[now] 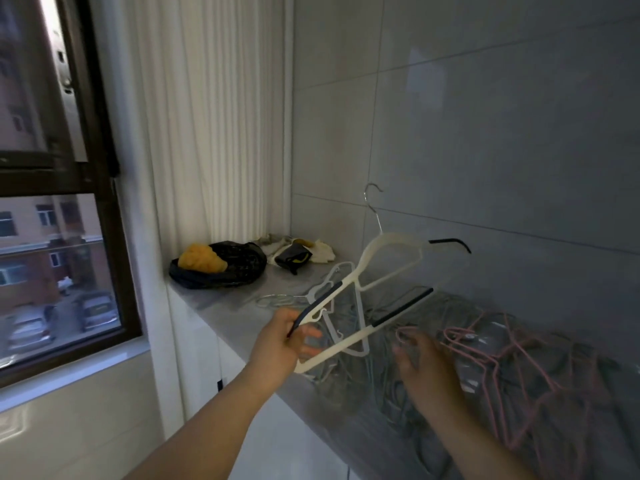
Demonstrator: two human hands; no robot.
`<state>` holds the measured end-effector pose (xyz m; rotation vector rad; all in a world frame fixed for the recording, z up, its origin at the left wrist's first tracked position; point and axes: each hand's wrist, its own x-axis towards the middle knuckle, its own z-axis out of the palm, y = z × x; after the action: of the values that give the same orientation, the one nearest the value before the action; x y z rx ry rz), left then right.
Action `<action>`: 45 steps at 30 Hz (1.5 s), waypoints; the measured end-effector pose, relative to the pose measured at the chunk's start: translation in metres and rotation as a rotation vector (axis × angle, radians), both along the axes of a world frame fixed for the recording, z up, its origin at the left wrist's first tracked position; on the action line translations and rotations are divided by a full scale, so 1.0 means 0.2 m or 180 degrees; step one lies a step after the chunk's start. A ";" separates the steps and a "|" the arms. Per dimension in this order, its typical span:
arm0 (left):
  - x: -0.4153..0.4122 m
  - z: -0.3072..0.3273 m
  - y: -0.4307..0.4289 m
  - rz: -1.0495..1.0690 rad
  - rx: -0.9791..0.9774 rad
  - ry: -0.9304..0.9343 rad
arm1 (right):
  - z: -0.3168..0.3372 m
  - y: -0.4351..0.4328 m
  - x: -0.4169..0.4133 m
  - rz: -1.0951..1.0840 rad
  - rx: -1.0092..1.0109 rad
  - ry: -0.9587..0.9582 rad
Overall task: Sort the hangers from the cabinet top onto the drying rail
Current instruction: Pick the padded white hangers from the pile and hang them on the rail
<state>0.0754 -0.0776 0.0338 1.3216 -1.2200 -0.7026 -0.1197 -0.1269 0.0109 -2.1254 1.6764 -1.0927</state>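
Left hand grips a white hanger by one dark-sleeved tip, long axis slanting up and rightward above the cabinet top, while the right hand, too blurred to read its closure, meets the pink wire hangers heaped just beyond it.

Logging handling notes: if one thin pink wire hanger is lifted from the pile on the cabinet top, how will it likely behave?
Probably light: the thin pink wire hangers are slim open frames. Likely to snag: they lie tangled among thin grey hangers, so neighbours may drag along. Such thin wire may flex slightly under the right hand at the pile.
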 end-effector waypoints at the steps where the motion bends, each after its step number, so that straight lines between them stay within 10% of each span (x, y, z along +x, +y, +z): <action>1: 0.01 0.01 0.05 -0.0041 -0.0060 -0.0032 | 0.06 0.02 0.03 0.0123 -0.0068 -0.0332; 8: 0.05 0.03 0.50 0.0178 -0.0264 -0.0435 | 0.37 0.23 0.18 0.0563 0.0045 -0.1742; 24: -0.35 -0.14 2.07 0.1353 0.0134 -0.0136 | 0.32 1.34 0.12 0.2018 0.2133 -0.2514; 45: -0.52 -0.02 4.41 0.3214 0.1625 -0.1194 | 0.28 3.80 0.66 0.4162 0.3495 -0.0912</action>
<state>-0.0290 0.8047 0.0303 2.2980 -0.4861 -0.0064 0.0129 0.6334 0.0669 -1.5478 0.2654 0.0159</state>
